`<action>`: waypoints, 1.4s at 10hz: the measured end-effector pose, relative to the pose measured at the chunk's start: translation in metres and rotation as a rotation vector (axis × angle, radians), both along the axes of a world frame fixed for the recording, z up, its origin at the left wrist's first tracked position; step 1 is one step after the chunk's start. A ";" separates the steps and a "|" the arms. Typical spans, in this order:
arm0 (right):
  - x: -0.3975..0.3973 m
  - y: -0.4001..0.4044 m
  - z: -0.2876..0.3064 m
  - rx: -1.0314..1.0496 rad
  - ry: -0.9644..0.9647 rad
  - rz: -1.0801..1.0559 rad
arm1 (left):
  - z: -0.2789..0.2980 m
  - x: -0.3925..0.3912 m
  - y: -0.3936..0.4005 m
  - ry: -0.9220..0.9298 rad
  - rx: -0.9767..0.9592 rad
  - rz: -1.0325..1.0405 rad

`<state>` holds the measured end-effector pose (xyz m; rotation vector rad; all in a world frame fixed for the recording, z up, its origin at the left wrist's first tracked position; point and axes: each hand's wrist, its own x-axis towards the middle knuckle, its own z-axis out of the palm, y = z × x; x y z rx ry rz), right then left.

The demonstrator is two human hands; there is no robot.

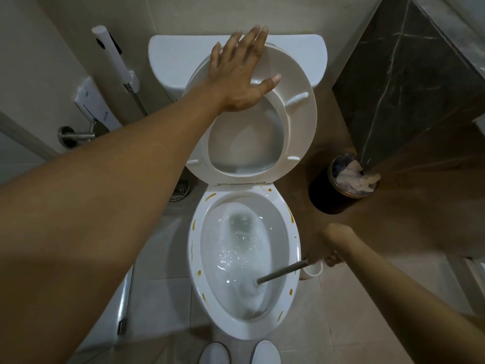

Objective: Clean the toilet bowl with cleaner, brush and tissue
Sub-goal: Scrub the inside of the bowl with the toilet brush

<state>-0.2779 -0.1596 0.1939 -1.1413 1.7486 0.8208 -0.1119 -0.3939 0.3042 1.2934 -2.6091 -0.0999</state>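
1. Beige tile and a dark marble panel at the upper right of the frame close us into a narrow bathroom, with the toilet bowl [245,261] at lower centre and its seat [296,122] raised against the tank [168,59] at top centre.
2. Our left hand [240,74] lies flat on the raised seat near the top of the frame, fingers straight and spread, gripping nothing; the arm stretches diagonally up from the lower left.
3. Our right hand [329,252] sits at the lower right, just beside the bowl's rim, fingers curled round the brush handle [283,271]; the forearm comes in from the lower right corner.
4. The handle slants down and left into the bowl, where the white brush head [249,286] is under churning water near the front.
5. We judge this to be the scrubbing step, with water swirling around the head.
6. To do it well, we should keep the head low in the bowl so nothing splashes, and work it up under the rim all the way round.
7. Brownish-yellow marks [290,212] dot the rim's top; these probably want the tissue.
8. A bin [338,185] of crumpled paper stands at the right; we cannot see any cleaner bottle.
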 end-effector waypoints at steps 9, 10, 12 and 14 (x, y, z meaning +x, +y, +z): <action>0.026 -0.020 -0.055 -0.292 -0.081 0.101 | -0.001 0.000 -0.001 0.018 -0.001 -0.007; 0.022 -0.013 -0.064 -0.353 -0.116 0.011 | -0.002 0.000 -0.001 0.015 -0.006 -0.003; 0.019 0.004 -0.063 -0.228 -0.172 0.005 | -0.001 0.000 -0.001 0.020 -0.010 -0.003; 0.015 -0.006 -0.049 -0.206 -0.203 0.025 | -0.001 0.000 0.000 0.018 -0.005 -0.006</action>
